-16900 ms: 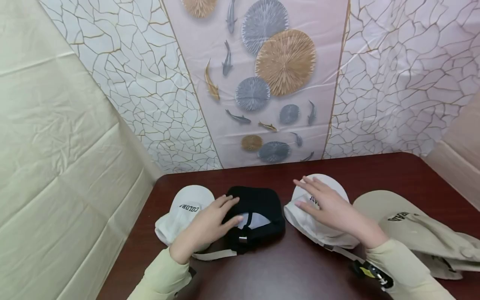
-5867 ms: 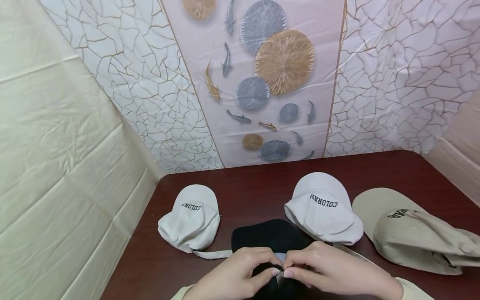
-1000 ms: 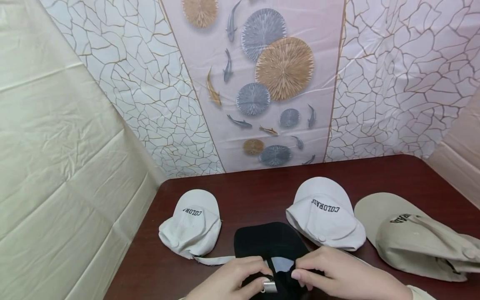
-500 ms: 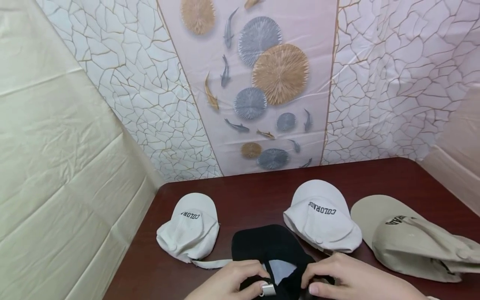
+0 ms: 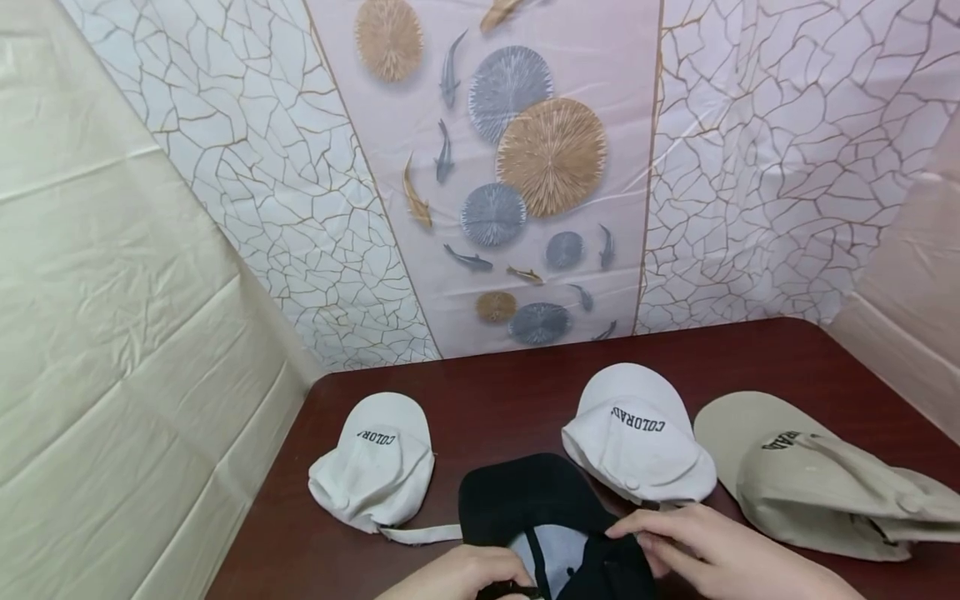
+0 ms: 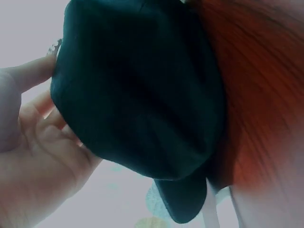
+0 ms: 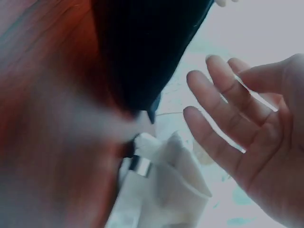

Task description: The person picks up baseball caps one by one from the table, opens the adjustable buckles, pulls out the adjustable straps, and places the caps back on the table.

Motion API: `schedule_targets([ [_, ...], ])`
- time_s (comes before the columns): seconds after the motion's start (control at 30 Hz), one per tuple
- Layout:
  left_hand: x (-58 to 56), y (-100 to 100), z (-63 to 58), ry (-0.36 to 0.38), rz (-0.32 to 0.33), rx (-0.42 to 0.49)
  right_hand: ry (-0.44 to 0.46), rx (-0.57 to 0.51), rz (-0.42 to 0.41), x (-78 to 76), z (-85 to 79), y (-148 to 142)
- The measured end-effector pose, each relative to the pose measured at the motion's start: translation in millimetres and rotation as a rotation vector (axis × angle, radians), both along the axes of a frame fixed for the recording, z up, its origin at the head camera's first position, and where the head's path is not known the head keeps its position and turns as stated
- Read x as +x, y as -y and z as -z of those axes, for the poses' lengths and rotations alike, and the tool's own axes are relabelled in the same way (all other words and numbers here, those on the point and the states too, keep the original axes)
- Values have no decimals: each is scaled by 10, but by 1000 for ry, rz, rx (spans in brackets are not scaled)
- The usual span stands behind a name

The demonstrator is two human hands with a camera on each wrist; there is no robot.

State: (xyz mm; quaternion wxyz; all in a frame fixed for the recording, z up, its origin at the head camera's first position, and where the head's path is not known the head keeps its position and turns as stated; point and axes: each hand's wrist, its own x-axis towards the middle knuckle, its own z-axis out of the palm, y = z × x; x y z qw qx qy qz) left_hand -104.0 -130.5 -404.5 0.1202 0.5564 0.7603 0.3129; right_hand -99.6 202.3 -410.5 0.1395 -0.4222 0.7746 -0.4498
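A black cap (image 5: 522, 493) sits at the front middle of the table, brim away from me, its grey lining showing through the back opening. My left hand (image 5: 467, 573) pinches the cap's back edge near the strap; the left wrist view shows thumb and fingers at the rim of the black cap (image 6: 137, 90). On the cap's right, my right hand (image 5: 708, 546) has its fingers extended. The right wrist view shows that right hand (image 7: 256, 128) with fingers spread, apart from the cap and holding nothing. The buckle is mostly hidden by the left fingers.
A white cap (image 5: 375, 467) with a loose strap (image 5: 420, 534) lies left. Another white cap (image 5: 637, 437) lies behind the right hand, and a beige cap (image 5: 810, 475) farther right. The dark red table (image 5: 495, 408) ends at a patterned backdrop (image 5: 540, 250).
The black cap came nearer to me from its first place. Both hands were pinching its back strap; the right hand has since let go and shifted right, while the left keeps its pinch.
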Motion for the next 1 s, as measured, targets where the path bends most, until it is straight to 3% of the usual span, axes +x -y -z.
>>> schedule_targets([
  [0.13, -17, 24, 69, 42, 76, -58, -45, 18, -64, -67, 154, -25],
  [0.23, -16, 37, 95, 96, 83, -93, -97, 62, -87, -94, 245, -46],
  [0.33, -10, 70, 84, 91, 76, -108, -144, 103, -77, -108, 295, -57],
  [0.57, -58, 253, 25, 25, 7, -134, -114, 247, 83, -162, 274, -68],
  [0.73, -147, 354, 121, -1, -40, -222, -113, 271, 62, -173, 287, -55],
  [1.0, -226, 342, 281, -212, -99, -399, -208, 328, 47, -172, 300, 27],
])
